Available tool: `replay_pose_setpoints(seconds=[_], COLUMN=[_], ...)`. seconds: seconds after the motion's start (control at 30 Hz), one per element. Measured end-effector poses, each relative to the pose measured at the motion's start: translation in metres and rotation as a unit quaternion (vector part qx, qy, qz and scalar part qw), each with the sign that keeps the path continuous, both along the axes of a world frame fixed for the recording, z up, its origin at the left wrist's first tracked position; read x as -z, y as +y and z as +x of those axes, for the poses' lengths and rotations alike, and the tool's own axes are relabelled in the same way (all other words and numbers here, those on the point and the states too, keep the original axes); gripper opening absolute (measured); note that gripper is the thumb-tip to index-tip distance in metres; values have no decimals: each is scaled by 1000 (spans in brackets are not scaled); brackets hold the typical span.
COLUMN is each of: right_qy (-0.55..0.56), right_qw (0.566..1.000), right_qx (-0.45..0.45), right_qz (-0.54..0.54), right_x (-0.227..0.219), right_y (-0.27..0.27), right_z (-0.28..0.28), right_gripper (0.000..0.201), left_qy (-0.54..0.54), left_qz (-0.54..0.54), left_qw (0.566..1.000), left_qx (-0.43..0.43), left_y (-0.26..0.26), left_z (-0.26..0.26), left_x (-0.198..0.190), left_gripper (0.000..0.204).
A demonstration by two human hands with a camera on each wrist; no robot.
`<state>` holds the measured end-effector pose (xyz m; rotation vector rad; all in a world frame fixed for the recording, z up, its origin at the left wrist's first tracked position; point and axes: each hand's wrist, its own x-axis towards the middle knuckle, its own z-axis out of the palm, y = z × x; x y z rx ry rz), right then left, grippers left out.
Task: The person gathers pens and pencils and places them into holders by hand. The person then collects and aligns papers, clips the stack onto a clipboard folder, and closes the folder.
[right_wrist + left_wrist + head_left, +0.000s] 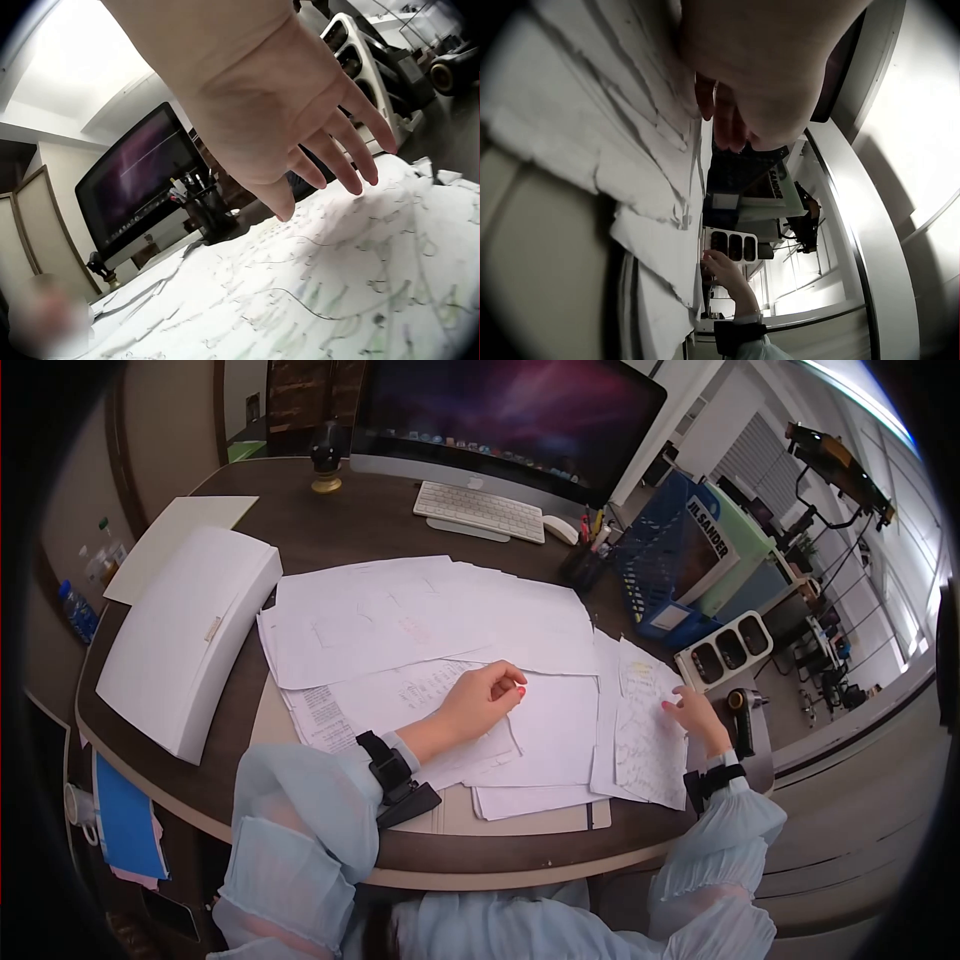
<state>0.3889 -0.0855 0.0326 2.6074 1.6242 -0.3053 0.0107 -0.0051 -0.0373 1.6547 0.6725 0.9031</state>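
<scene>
Overlapping paper sheets [540,720] lie spread over the desk, some blank, some with writing. My left hand [480,705] hovers over the middle sheets with its fingers loosely bent, holding nothing; in the left wrist view its fingers [724,120] hang beside the papers [577,112]. At the right, my right hand [698,718] is at the upper right edge of a handwritten sheet [645,730]. In the right wrist view this hand [277,112] has its fingers spread just above the written sheet [337,277], gripping nothing; whether a fingertip touches the paper I cannot tell.
A thick white paper stack [185,640] stands at the left. Behind are a monitor [510,420], keyboard [480,510], mouse [560,530] and pen holder [585,565]. Towards the right are a blue file rack [655,575], a white three-slot holder [725,650] and a black-and-gold object [740,720].
</scene>
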Motion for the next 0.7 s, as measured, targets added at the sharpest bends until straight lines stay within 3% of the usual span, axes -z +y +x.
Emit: replay_pose_setpoints(seconds=[0.17,0.23,0.37,0.47,0.63,0.7], right_qy=[12,258,347,458,434,466], right_qw=[998,945,913,850,858,841], right_qx=[29,84,77,138,155,172], right_qz=[58,184,198,221,226,216], right_x=[31,37,33,28,35,33], right_y=[-34,-37,-37,-32,-23,-21], right_z=[28,27,-12,-44,-60,-63], right_gripper=[56,63,70,81,84,81], left_qy=[6,0,-11,-11,-48,-27], left_qz=[18,14,7,2,2,24], left_qw=[1000,1000,1000,1000,999,999], left_qx=[3,5,12,13,-1,-10], left_y=[0,2,4,4,4,1], left_z=[1,1,2,2,5,2], left_x=[2,3,7,8,12,6], left_gripper=[16,16,16,16,18,19])
